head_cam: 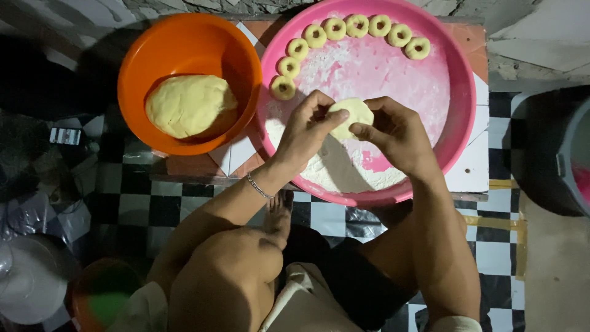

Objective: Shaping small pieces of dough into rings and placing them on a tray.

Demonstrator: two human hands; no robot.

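The fingers of the left hand curl around one side of a small flat piece of dough. The fingers of the right hand pinch its other side. Both hands hold the dough up over the big pink tray. The tray has white flour spread on its floor. Eight little dough rings lie in a curved row along the far edge of the tray. Just beside the tray on the left sits an orange bowl. A big lump of yellow dough rests inside the bowl. Tray and bowl sit on a low desk above a black and white checked floor.
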